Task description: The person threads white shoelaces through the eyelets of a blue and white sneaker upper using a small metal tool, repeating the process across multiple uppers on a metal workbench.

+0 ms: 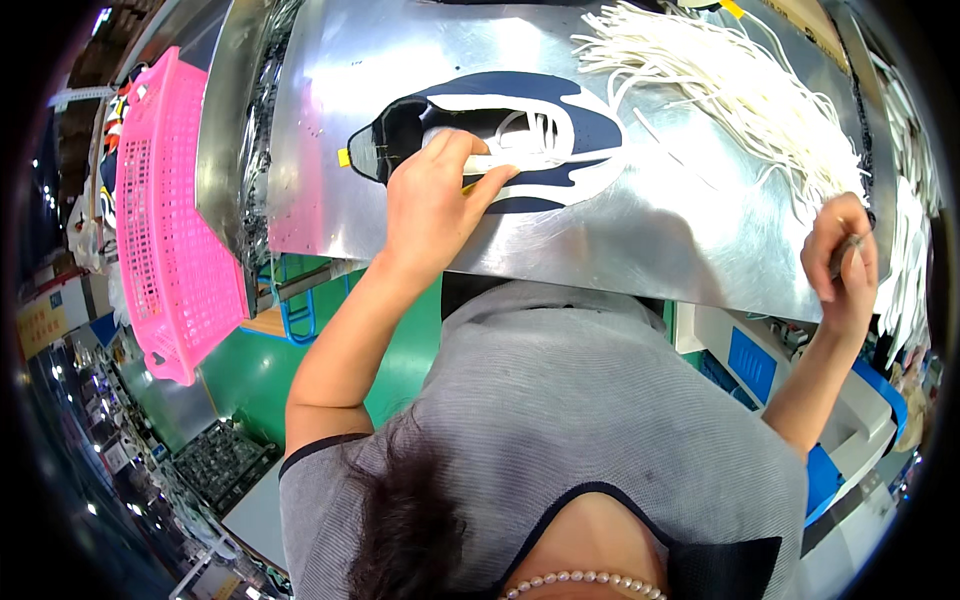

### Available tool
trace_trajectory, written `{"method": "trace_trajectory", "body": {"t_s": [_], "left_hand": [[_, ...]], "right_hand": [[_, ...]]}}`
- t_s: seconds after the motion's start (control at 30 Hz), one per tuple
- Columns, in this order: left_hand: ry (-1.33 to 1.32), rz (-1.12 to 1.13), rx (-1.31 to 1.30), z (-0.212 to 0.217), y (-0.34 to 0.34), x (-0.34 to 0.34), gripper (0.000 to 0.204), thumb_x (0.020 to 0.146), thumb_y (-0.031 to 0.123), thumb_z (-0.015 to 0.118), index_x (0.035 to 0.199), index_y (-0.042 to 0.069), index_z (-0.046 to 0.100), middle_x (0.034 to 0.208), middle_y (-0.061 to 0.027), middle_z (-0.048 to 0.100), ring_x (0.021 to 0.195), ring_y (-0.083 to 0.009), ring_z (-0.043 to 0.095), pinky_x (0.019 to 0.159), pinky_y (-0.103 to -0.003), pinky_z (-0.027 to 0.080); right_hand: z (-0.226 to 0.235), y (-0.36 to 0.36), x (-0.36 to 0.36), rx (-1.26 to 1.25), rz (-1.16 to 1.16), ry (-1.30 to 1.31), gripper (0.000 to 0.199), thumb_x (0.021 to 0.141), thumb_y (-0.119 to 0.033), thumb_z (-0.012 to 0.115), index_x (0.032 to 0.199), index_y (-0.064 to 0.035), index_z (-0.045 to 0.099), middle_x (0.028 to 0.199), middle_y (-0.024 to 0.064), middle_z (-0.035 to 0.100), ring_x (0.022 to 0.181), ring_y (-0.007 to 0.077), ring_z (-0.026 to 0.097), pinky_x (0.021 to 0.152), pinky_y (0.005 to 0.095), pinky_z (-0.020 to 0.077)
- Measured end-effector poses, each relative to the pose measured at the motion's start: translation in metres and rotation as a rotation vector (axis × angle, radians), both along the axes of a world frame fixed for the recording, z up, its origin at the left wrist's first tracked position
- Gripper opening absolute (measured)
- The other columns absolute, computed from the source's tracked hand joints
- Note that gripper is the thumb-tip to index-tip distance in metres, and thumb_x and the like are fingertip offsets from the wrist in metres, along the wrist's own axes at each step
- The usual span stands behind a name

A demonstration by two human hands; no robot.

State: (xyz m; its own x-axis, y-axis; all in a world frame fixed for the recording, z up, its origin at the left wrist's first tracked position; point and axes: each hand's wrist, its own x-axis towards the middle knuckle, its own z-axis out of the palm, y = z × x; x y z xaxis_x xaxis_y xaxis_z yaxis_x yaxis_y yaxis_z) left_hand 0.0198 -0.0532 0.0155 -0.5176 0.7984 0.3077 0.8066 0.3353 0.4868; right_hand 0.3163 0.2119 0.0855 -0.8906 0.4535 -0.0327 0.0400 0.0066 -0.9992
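Shoe point(595, 130), navy and white, sits on the metal table point(640, 245) in front of the person, opening upward, toe to the person's right, heel with its yellow tab point(344, 157) to the left. Lying lengthwise across the body, it presents opening and lacing together; judged a convenient placing for both hands.

Left hand point(440, 190): reaches over the near side of the opening, thumb and fingers clamped on a white strip point(482, 163) beside the lacing. Whether the strip is lace or part of the tongue, cannot tell. The pinch is close to the shoe, which probably keeps the strip under control and helps steady the upper; the table bears the weight.

Right hand point(845, 255): raised at the table's right end, well apart from the shoe, fingers curled together around a small dark item point(848, 252). Its kind is too small to make out. The grip looks compact, as suits a thing that size.

Pile of white laces point(735, 90): spread on the far right of the table, loose ends trailing toward the right hand. Likely kept there to be within that hand's reach while leaving the shoe uncovered. More white laces hang beyond the right edge.

Pink basket point(175, 230): beyond the table's left end, apart from the shoe; presumably set aside there to keep the working surface free.
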Motion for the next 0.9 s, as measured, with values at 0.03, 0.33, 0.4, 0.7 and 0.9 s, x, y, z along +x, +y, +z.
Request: {"method": "trace_trajectory", "body": {"t_s": [0.03,0.33,0.4,0.7,0.9], "left_hand": [[0.021,-0.012,0.030,-0.006,0.002,-0.001,0.030,0.079,0.021,0.083,0.086,0.002,0.062,0.081,-0.0118,0.063,0.068,-0.0293,0.062,0.061,-0.037,0.049],[0.137,-0.040,0.109,-0.012,0.008,0.003,0.029,0.076,0.017,0.086,0.086,0.003,0.063,0.078,-0.0092,0.062,0.064,-0.0255,0.062,0.056,-0.034,0.048],[0.139,-0.038,0.124,-0.015,0.007,0.002,0.029,0.076,0.021,0.085,0.086,0.005,0.063,0.077,-0.0072,0.061,0.063,-0.0250,0.061,0.055,-0.035,0.048],[-0.009,-0.102,0.075,-0.009,0.005,0.000,0.027,0.077,0.014,0.085,0.091,0.003,0.065,0.081,-0.0105,0.067,0.065,-0.0244,0.066,0.057,-0.032,0.050],[-0.019,-0.118,0.176,-0.015,0.003,0.002,0.024,0.076,0.014,0.083,0.089,0.006,0.064,0.076,-0.0080,0.065,0.062,-0.0257,0.063,0.056,-0.035,0.048]], "right_hand": [[0.000,-0.023,-0.008,0.061,-0.160,-0.065,0.045,0.093,-0.040,0.060,0.114,-0.0008,0.055,0.059,-0.0043,0.044,0.049,0.0044,0.037,0.047,0.0198,0.0268],[-0.090,-0.126,-0.134,0.191,-0.021,0.010,0.011,0.100,-0.008,0.056,0.107,-0.0007,0.055,0.085,0.0117,0.071,0.076,0.0233,0.071,0.068,0.0316,0.0530],[-0.090,-0.124,-0.139,0.220,-0.009,-0.012,0.010,0.099,-0.008,0.056,0.105,-0.0002,0.055,0.083,0.0121,0.072,0.076,0.0254,0.071,0.068,0.0328,0.0534],[-0.093,-0.120,-0.148,0.183,0.045,-0.084,0.010,0.098,-0.008,0.058,0.103,0.0009,0.056,0.081,0.0122,0.072,0.075,0.0258,0.072,0.068,0.0334,0.0536],[-0.084,-0.125,-0.149,0.063,0.026,-0.169,0.012,0.098,-0.008,0.057,0.105,0.0012,0.055,0.081,0.0120,0.072,0.076,0.0244,0.071,0.069,0.0325,0.0532]]}}
